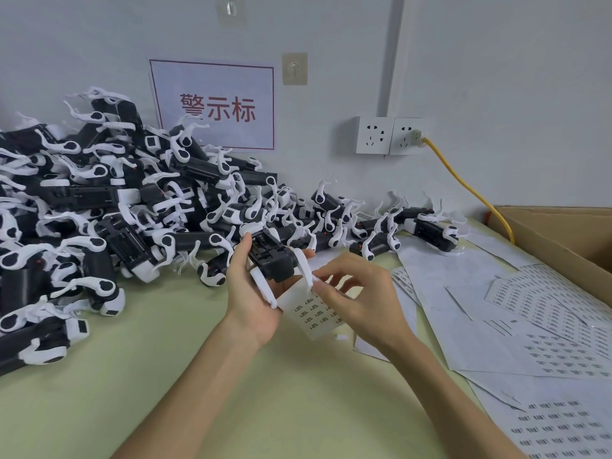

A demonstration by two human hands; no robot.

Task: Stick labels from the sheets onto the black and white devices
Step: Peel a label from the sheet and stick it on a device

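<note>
Above the green table [231, 392], two busy hands.
The left hand [251, 299] grips the black and white device [273, 256]; the right hand [361, 293] pinches the small label sheet [314, 314] just beneath it.

One wide-angle camera, worn on the person's head, looks forward and down over the worktop [298, 409] toward the wall [496, 61] along its far edge. It sits close: both forearms enter from the bottom of the frame, and the left hand [251, 293] and right hand [364, 299] meet at the centre. A cardboard box [563, 240] toward the worktop's right edge closes the frame.
</note>
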